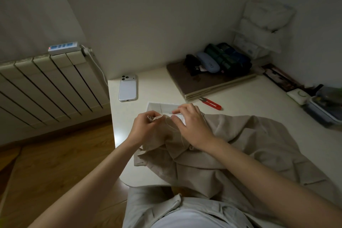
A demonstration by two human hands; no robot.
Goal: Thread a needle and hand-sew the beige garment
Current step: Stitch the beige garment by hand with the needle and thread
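Person seated at a white table [240, 102], stitching under way. The needle looks already threaded: a pale thread [182, 138] loops down from between the hands across the cloth. The beige garment [249, 144] lies rumpled over the near right part of the table and spills off the edge toward the lap. Its long axis runs from the worked edge at the hands down and right toward the body. The left hand [146, 126] has fingers curled, pinching a small raised fold of the garment's edge between thumb and fingertips. The right hand [192, 124] sits just beside it, thumb and forefinger drawn narrow on what I take to be the needle [171, 113]. This shows only as a faint thin line, too fine to be sure of. If so, it lies nearly level, long axis left to right across the view, tip toward the left hand's fold. Judged step: driving or lining up a stitch at the held edge. The next move calls for the fold to be held taut, the tip fed through close to the edge, then the thread drawn without snagging the loose loop. Behind the hands is a shallow white box [157, 106]. Red snips [212, 104] lie near it to the right, and a phone [127, 88] lies face down at the far left.
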